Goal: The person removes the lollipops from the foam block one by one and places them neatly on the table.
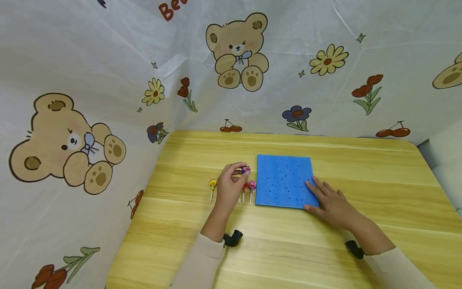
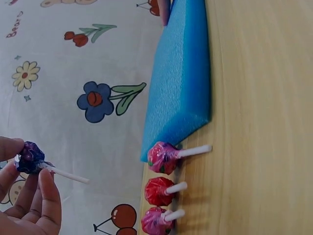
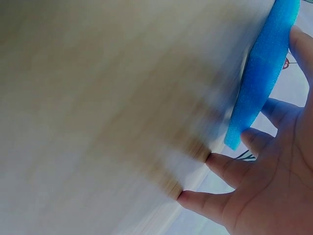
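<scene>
My left hand (image 1: 231,183) pinches a lollipop in a dark blue-purple wrapper (image 2: 30,157) by its wrapped head. Its white stick points away from the fingers in the left wrist view. A blue foam block (image 1: 281,182) with several small holes lies flat on the table, right of that hand. My right hand (image 1: 333,202) rests at the block's right edge, fingers spread, some touching the foam and some the tabletop. Below the left hand lie a pink lollipop (image 2: 163,157), a red lollipop (image 2: 159,191) and another pink one (image 2: 155,221), side by side near the block's left edge.
A yellow lollipop (image 1: 213,183) lies on the wooden table (image 1: 274,245), left of the left hand. Behind the table and along its left side hangs a white cloth (image 1: 281,24) printed with bears and flowers. A black camera mount (image 1: 233,238) sits at the left wrist.
</scene>
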The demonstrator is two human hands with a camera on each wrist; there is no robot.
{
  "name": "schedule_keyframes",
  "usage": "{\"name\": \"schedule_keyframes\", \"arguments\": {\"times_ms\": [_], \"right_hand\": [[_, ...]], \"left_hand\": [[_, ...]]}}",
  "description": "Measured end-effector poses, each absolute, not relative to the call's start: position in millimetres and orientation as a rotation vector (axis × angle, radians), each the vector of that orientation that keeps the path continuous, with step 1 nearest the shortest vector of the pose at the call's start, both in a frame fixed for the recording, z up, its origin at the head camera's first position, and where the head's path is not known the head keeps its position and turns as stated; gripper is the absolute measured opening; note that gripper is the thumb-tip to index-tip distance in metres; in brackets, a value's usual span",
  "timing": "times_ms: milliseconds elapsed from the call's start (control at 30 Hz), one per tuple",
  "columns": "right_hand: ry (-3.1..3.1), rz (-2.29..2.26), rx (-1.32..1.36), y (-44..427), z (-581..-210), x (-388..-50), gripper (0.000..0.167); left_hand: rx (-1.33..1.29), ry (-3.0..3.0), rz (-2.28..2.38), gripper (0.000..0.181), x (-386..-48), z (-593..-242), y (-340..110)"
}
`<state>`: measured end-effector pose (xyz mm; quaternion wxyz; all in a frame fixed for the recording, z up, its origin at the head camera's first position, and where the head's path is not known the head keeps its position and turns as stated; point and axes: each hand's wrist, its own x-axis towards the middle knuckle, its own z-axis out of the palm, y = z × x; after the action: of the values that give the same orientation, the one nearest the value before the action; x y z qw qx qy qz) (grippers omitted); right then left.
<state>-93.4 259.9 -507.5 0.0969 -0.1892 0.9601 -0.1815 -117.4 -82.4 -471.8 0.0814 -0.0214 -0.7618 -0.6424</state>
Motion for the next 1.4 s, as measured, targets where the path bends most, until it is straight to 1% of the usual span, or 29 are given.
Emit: {"name": "schedule_keyframes", "arguments": {"times_ms": [367,833,1100,1400], "right_hand": [[2.84,-0.535,-0.56,259.9,-507.5,-94.6,0.084],[2.841,-0.541,-0.558,260.6,-508.2,-94.8,0.084],[2.849,-0.531,-0.565,260.2,-506.7,-94.7,0.083],[2.837,-0.524,-0.554,259.9,-507.1,-94.4,0.083]], "left_hand": [[-0.116,-2.299,-1.822,0.021,-115.1,-475.0,-101.7],[0.027,-2.295,-1.828,0.02,-112.9,-476.0,-129.5],[0.141,-2.346,-1.785,0.027,-113.1,-466.2,-140.9],[0.13,-2.388,-1.684,0.027,-118.4,-472.5,-164.4]]}}
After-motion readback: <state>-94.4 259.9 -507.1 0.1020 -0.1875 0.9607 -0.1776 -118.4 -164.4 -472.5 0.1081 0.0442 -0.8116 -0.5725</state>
